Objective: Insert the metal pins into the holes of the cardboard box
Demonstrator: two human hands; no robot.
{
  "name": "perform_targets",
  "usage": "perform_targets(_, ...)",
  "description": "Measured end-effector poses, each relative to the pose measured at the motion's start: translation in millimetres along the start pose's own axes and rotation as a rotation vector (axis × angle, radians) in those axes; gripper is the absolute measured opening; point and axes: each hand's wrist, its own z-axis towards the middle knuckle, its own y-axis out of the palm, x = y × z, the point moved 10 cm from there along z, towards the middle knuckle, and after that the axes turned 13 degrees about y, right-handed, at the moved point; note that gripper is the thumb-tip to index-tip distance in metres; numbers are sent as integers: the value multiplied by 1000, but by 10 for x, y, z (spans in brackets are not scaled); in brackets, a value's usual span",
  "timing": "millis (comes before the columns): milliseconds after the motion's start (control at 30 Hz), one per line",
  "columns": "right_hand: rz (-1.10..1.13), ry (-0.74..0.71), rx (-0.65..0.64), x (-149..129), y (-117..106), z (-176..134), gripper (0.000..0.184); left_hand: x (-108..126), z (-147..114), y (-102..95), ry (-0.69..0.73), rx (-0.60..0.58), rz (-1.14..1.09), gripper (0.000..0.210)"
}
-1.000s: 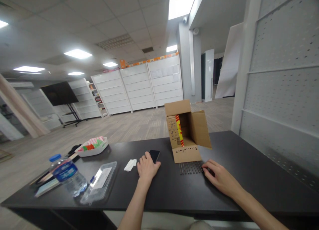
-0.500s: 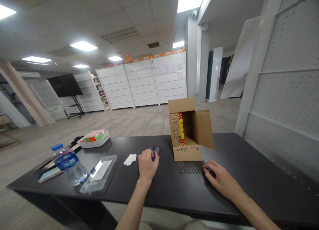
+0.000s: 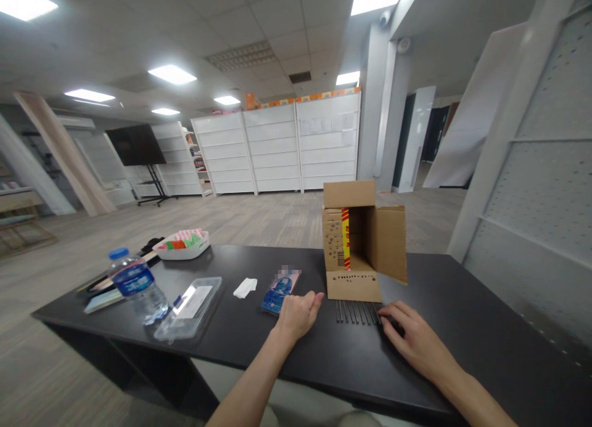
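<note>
My left hand [image 3: 300,316] is above the table with its fingers curled together, just right of a blue and pink picture card [image 3: 278,293]. What its fingers hold, if anything, is hidden. A row of several thin metal nails [image 3: 354,312] lies side by side in front of an open cardboard box [image 3: 336,242]. At the right end of that row rests my right hand [image 3: 414,341], fingers loosely bent and apart, its fingertips at the last nail. The box's front flap [image 3: 354,286] has a line of small holes and reaches down to the nails' far ends.
On the black table [image 3: 250,334] lie a crumpled white tissue [image 3: 245,288] and a clear plastic case [image 3: 197,307]. A water bottle [image 3: 139,288] stands at the left. Behind it are a white basket [image 3: 197,249] of colourful packets and a light-coloured book [image 3: 102,300].
My left hand has moved right, off the picture card, which now shows more fully. My right hand stays by the nails. The whole view has shifted slightly.
</note>
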Motion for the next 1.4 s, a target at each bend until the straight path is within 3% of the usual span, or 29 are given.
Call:
perform_targets(200,-105,-110,44,-266,72,74,18,-43,-27,1,-16,47,-95,48)
perform_targets(433,-164,-231,-31,-682,251,161,19,-83,-43,8,-40,65,-157,44)
perform_targets(900,-192,-261,-105,-814,461,219,30,-1,17,-100,2,81,-137,40)
perform_targets(1167,-203,-332,-140,-862,468,319,24,181,523,-517,107,322,-54,36)
perform_targets(1400,-134,-441,-104,-947,426,558,17,155,802,-654,113,552,-107,34)
